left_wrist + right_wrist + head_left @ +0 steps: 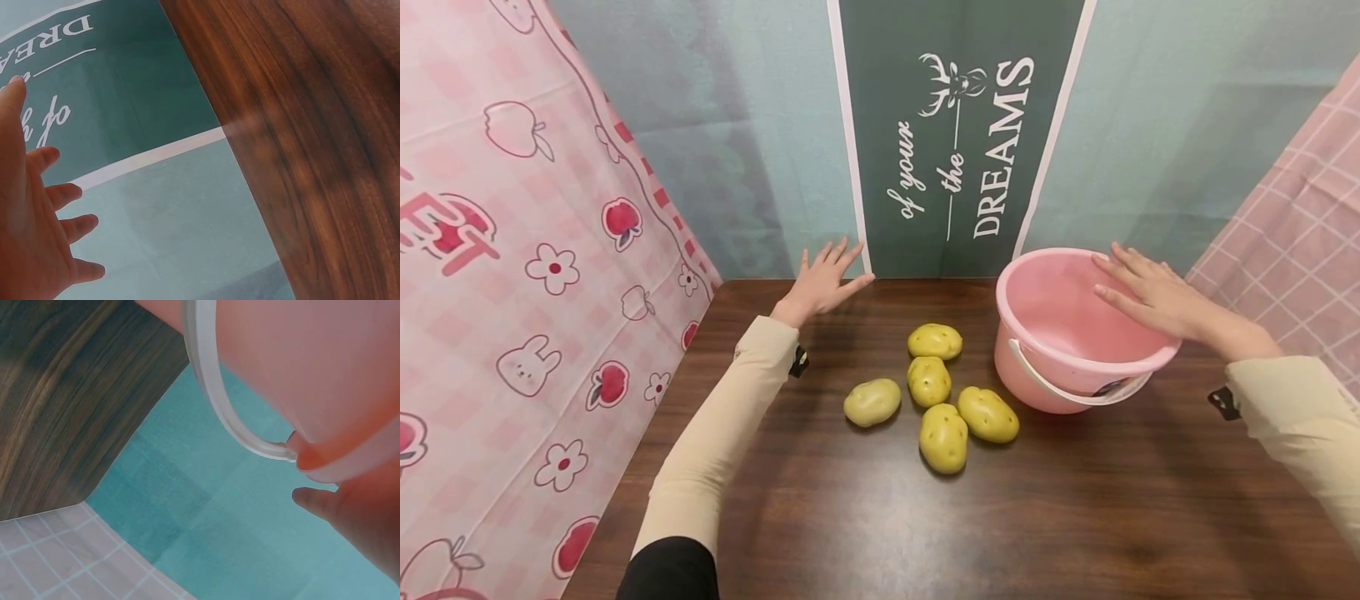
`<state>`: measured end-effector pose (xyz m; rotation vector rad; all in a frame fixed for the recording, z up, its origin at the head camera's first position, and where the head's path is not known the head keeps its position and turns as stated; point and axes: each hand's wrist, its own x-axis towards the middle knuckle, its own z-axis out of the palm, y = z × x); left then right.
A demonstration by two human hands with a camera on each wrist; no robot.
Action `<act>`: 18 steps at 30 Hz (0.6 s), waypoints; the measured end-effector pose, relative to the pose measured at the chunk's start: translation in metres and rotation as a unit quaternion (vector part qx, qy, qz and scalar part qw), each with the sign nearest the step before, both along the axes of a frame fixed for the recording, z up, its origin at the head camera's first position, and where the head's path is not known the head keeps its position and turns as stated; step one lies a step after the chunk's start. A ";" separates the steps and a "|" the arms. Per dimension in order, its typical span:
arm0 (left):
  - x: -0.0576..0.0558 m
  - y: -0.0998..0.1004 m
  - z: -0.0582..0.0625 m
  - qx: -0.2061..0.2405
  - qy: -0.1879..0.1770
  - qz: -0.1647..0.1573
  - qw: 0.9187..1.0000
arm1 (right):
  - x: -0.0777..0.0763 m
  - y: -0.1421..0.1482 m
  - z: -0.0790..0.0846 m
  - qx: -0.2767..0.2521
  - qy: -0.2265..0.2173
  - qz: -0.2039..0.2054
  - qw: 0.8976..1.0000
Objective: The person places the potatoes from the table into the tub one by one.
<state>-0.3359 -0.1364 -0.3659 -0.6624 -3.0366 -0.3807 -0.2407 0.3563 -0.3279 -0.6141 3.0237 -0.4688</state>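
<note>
My left hand [822, 283] hovers over the back left of the table with its fingers spread and nothing in it. In the left wrist view, the same hand [37, 219] shows against the backdrop. My right hand [1157, 296] reaches over the right rim of a pink bucket [1045, 358], fingers straight. The right wrist view has this hand [359, 515] close by the rim, near where the bucket's white handle [215, 394] joins. Left of the bucket lie several yellow potatoes [943, 439] in a loose cluster, with a paler potato [872, 402] at their left.
The dark wooden table [820, 517] meets a teal backdrop [760, 167] with a dark green printed strip [955, 250]. A pink patterned cloth [550, 333] hangs at the left, and a pink checked cloth [1285, 192] at the right. The bucket's handle [1067, 392] hangs down its front.
</note>
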 end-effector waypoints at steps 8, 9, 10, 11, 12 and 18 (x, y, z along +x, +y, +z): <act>0.004 -0.005 -0.008 -0.005 -0.009 0.003 1.000 | 0.001 0.001 -0.006 -0.015 -0.003 -0.002 1.000; 0.005 -0.005 -0.009 -0.003 -0.011 0.003 1.000 | 0.001 0.001 -0.006 -0.014 -0.002 -0.003 1.000; 0.006 -0.005 -0.010 -0.003 -0.013 0.003 1.000 | 0.001 0.001 -0.007 -0.013 -0.001 -0.004 1.000; 0.006 -0.006 -0.011 -0.005 -0.013 0.002 1.000 | 0.002 0.001 -0.008 -0.012 -0.001 -0.006 1.000; 0.006 -0.006 -0.012 -0.005 -0.013 0.003 1.000 | 0.002 0.001 -0.008 -0.010 0.000 -0.008 1.000; 0.008 -0.007 -0.019 -0.003 -0.006 0.002 1.000 | 0.001 0.002 -0.011 0.004 -0.002 -0.019 1.000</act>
